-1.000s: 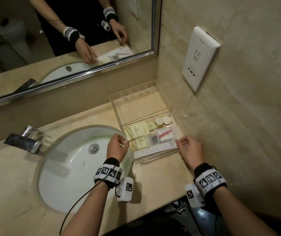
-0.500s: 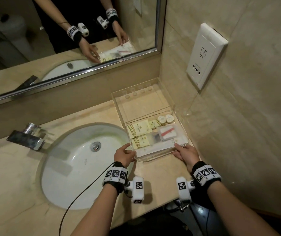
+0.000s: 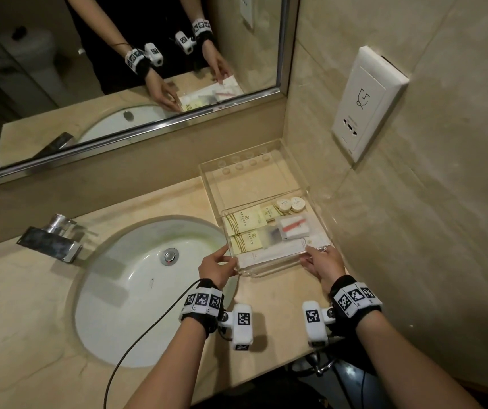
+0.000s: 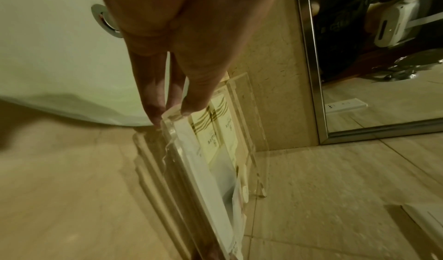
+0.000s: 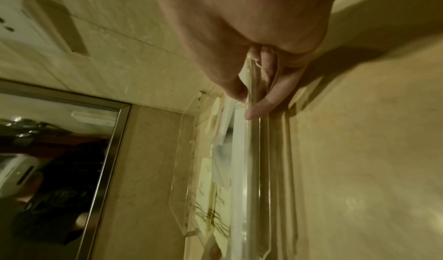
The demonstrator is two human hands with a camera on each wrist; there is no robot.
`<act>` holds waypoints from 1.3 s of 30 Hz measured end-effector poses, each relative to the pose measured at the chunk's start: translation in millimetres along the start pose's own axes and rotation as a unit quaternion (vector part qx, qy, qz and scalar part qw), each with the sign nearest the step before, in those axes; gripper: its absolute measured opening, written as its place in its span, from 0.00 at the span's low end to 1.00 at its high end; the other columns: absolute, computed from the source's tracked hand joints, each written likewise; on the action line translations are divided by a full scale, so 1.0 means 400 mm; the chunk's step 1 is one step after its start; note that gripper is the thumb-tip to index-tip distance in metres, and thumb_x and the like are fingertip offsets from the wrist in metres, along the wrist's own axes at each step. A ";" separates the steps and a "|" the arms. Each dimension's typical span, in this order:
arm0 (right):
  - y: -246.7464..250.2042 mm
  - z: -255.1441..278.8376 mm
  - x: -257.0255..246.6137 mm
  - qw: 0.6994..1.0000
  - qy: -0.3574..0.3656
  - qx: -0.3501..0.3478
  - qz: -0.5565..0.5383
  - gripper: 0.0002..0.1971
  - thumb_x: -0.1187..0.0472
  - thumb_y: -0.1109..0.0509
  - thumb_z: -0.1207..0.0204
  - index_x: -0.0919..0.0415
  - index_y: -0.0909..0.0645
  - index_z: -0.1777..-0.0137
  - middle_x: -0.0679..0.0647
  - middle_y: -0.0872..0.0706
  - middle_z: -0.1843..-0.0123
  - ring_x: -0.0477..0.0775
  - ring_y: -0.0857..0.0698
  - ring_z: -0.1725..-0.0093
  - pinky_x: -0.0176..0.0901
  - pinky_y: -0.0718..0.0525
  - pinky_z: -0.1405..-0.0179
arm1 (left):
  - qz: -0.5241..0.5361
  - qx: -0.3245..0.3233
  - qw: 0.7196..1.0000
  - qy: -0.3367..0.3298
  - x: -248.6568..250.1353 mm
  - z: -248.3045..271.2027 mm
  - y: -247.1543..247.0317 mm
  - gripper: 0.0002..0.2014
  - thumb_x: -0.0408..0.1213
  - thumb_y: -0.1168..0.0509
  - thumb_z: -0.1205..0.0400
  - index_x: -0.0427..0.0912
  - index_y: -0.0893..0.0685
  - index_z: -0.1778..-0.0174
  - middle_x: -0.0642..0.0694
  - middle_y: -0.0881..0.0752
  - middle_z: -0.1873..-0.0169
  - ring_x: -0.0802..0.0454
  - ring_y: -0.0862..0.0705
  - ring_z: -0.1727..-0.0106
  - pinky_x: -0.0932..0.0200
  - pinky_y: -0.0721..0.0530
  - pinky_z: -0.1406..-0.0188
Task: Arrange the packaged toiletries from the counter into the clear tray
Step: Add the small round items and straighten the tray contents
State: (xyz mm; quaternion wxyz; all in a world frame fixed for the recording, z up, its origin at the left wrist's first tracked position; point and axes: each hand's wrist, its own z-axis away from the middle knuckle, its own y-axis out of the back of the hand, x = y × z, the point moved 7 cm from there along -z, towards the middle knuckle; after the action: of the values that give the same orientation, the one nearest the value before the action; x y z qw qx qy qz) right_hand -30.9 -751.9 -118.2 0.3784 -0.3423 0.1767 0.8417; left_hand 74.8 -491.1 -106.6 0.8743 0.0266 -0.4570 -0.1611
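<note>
The clear tray (image 3: 269,270) sits on the counter by the right wall. It holds yellow sachets (image 3: 244,221), two round white caps (image 3: 284,205), a white packet with red (image 3: 293,227) and a long white packet (image 3: 266,255). My left hand (image 3: 219,265) pinches the tray's near left corner. In the left wrist view the left hand (image 4: 170,112) has its thumb on the rim and fingers outside, with the sachets (image 4: 215,124) behind. My right hand (image 3: 321,261) pinches the near right corner. In the right wrist view the right hand (image 5: 246,103) has thumb and finger on either side of the tray wall (image 5: 251,169).
A second clear acrylic piece (image 3: 236,160) with round dots lies behind the tray toward the mirror (image 3: 118,69), and the tray's far end overlaps it. The white basin (image 3: 148,290) and the tap (image 3: 50,243) are at left. A wall socket panel (image 3: 366,101) sits above on the right.
Both hands dropped from the tray's sides to its near corners and took hold of them. The tray stays about where it was.
</note>
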 end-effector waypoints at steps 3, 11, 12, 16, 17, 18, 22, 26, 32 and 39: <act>-0.008 0.001 0.002 1.000 0.005 -0.004 -0.003 0.21 0.68 0.28 0.23 0.71 0.27 0.32 0.66 0.12 0.48 0.62 0.11 0.48 0.50 0.11 0.47 | 0.001 -0.007 1.000 0.000 -0.002 -0.011 0.002 0.26 0.29 0.29 0.24 0.44 0.22 0.28 0.41 0.10 0.56 0.42 0.11 0.57 0.43 0.12 0.43; -0.021 0.012 -0.030 1.000 0.020 -0.019 -0.004 0.21 0.65 0.29 0.21 0.66 0.28 0.29 0.65 0.17 0.35 0.60 0.11 0.49 0.37 0.13 0.66 | 0.013 0.009 1.000 0.005 -0.017 -0.023 0.007 0.28 0.37 0.27 0.29 0.49 0.19 0.31 0.45 0.10 0.57 0.43 0.09 0.56 0.43 0.15 0.38; -0.025 0.011 -0.038 1.000 0.019 -0.018 -0.001 0.21 0.66 0.29 0.21 0.65 0.28 0.30 0.64 0.18 0.35 0.61 0.11 0.47 0.38 0.12 0.64 | 0.014 0.009 1.000 0.002 -0.011 -0.025 0.006 0.28 0.36 0.27 0.28 0.49 0.20 0.30 0.46 0.10 0.58 0.43 0.09 0.57 0.42 0.15 0.38; -0.046 -0.003 -0.072 0.999 0.018 -0.024 0.018 0.17 0.64 0.28 0.22 0.64 0.23 0.35 0.65 0.16 0.36 0.62 0.11 0.47 0.36 0.13 0.70 | 0.033 0.021 0.999 -0.003 0.036 -0.027 0.001 0.26 0.31 0.29 0.24 0.45 0.22 0.28 0.46 0.11 0.61 0.46 0.11 0.62 0.44 0.13 0.43; -0.054 -0.010 -0.079 0.999 0.018 -0.026 0.028 0.17 0.62 0.27 0.22 0.62 0.23 0.35 0.64 0.15 0.38 0.60 0.10 0.49 0.35 0.14 0.71 | 0.047 0.020 0.999 0.001 0.046 -0.027 -0.001 0.26 0.29 0.30 0.23 0.44 0.22 0.28 0.44 0.12 0.60 0.46 0.12 0.63 0.45 0.11 0.47; -0.061 -0.012 -0.088 0.999 0.017 -0.029 0.031 0.17 0.61 0.27 0.22 0.61 0.22 0.34 0.64 0.14 0.39 0.58 0.10 0.50 0.35 0.14 0.70 | 0.064 0.016 0.998 0.007 0.053 -0.029 -0.002 0.26 0.27 0.31 0.22 0.43 0.23 0.27 0.40 0.12 0.57 0.45 0.12 0.64 0.47 0.09 0.51; -0.102 -0.021 -0.121 0.998 0.009 -0.059 -0.025 0.16 0.59 0.27 0.21 0.65 0.22 0.37 0.62 0.14 0.43 0.57 0.11 0.50 0.41 0.10 0.57 | 0.110 0.029 0.993 0.027 0.071 -0.047 -0.004 0.23 0.25 0.32 0.21 0.37 0.22 0.30 0.32 0.14 0.47 0.45 0.10 0.68 0.51 0.08 0.60; -0.148 -0.016 -0.142 0.988 -0.027 -0.103 -0.116 0.15 0.65 0.31 0.18 0.65 0.26 0.34 0.66 0.17 0.36 0.62 0.16 0.35 0.47 0.17 0.34 | 0.172 0.050 0.983 0.048 0.084 -0.051 -0.006 0.17 0.27 0.32 0.21 0.34 0.21 0.36 0.34 0.13 0.51 0.51 0.10 0.70 0.63 0.10 0.66; -0.193 -0.029 -0.154 0.971 -0.095 -0.135 -0.170 0.02 0.68 0.36 0.16 0.66 0.23 0.47 0.60 0.20 0.47 0.64 0.22 0.27 0.52 0.21 0.29 | 0.272 0.047 0.956 0.098 0.080 -0.036 -0.050 0.18 0.27 0.37 0.17 0.22 0.27 0.33 0.34 0.14 0.54 0.44 0.12 0.54 0.57 0.12 0.49; -0.158 -0.022 -0.156 0.991 -0.039 -0.076 -0.104 0.09 0.69 0.32 0.19 0.73 0.20 0.42 0.69 0.17 0.35 0.60 0.15 0.35 0.48 0.20 0.29 | 0.398 0.010 0.897 0.192 0.095 0.012 -0.095 0.07 0.27 0.44 0.14 0.27 0.28 0.44 0.28 0.16 0.47 0.34 0.15 0.42 0.46 0.11 0.49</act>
State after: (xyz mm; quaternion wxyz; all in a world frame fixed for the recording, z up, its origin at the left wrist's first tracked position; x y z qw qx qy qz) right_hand 50.8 -747.9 -82.5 0.4437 -0.3533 0.0610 0.8213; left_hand 81.4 -538.2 -81.1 0.9358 -0.1186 -0.2545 0.2131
